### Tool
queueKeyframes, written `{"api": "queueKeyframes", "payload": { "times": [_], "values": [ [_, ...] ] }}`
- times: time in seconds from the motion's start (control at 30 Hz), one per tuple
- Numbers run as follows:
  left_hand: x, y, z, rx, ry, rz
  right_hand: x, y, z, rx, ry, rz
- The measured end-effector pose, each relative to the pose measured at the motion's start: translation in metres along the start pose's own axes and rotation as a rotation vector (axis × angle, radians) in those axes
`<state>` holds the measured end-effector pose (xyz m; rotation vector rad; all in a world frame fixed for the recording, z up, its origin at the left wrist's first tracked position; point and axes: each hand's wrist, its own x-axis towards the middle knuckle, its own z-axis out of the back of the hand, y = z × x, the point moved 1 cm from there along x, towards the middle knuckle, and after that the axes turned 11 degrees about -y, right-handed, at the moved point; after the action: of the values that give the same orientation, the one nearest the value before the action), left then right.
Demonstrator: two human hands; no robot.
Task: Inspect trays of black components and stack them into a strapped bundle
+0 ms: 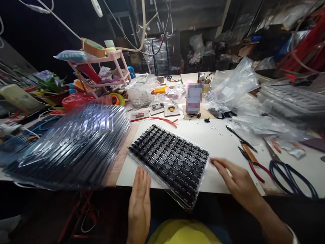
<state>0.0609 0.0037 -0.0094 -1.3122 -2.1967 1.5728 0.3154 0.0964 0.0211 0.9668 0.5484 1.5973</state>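
White worktop [218, 142], matte, cluttered. At left, a big stack of glossy clear-plastic trays [73, 145], edges blurred. Before me, one rectangular tray [170, 162] of small black parts in tight rows, set askew, near corner overhanging the worktop edge. My left hand [139, 200] flat at its left corner, fingers straight; my right hand [235, 179] by its right edge, fingers spread, holding nothing. Red-handled pliers [250, 161] and black scissors [286, 173] right. No legible writing.

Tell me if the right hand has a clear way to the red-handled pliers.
Probably yes. The right hand hovers open beside the tray, and only bare table lies between it and the pliers.
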Motion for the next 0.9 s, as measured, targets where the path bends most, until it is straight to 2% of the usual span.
{"api": "queueKeyframes", "payload": {
  "times": [0.03,0.1,0.17,0.23,0.33,0.4,0.5,0.57,0.63,0.7,0.8,0.87,0.9],
  "values": [
    [-0.006,0.004,0.001,0.025,0.025,0.029,0.018,-0.005,-0.001,-0.025,-0.048,0.073],
    [-0.011,0.006,0.004,0.051,0.052,0.056,0.043,-0.013,-0.007,-0.025,0.015,0.105],
    [-0.004,-0.001,0.007,0.063,0.058,0.054,0.050,-0.012,-0.011,-0.030,0.089,0.089],
    [0.016,-0.018,0.007,0.135,0.051,0.064,0.038,-0.001,-0.009,-0.016,0.199,0.071],
    [0.057,-0.049,-0.005,0.404,0.041,0.069,0.001,0.029,-0.004,0.066,0.506,0.070],
    [0.087,-0.064,-0.025,0.550,0.116,0.013,-0.025,0.050,-0.010,0.136,0.682,0.078],
    [0.123,-0.067,-0.069,0.832,0.370,-0.181,-0.051,0.071,-0.043,0.277,0.803,0.086],
    [0.138,-0.058,-0.101,1.039,0.578,-0.312,-0.061,0.079,-0.073,0.362,0.794,0.085],
    [0.143,-0.047,-0.129,1.085,0.685,-0.342,-0.065,0.085,-0.097,0.420,0.750,0.106],
    [0.143,-0.038,-0.148,1.083,0.737,-0.327,-0.066,0.088,-0.107,0.457,0.729,0.136],
    [0.135,-0.040,-0.152,1.023,0.778,-0.339,-0.065,0.083,-0.088,0.548,0.761,0.101],
    [0.130,-0.053,-0.135,0.908,0.749,-0.404,-0.063,0.067,-0.059,0.603,0.739,-0.005],
    [0.128,-0.061,-0.122,0.843,0.705,-0.444,-0.062,0.055,-0.042,0.609,0.689,-0.078]
  ]
}}
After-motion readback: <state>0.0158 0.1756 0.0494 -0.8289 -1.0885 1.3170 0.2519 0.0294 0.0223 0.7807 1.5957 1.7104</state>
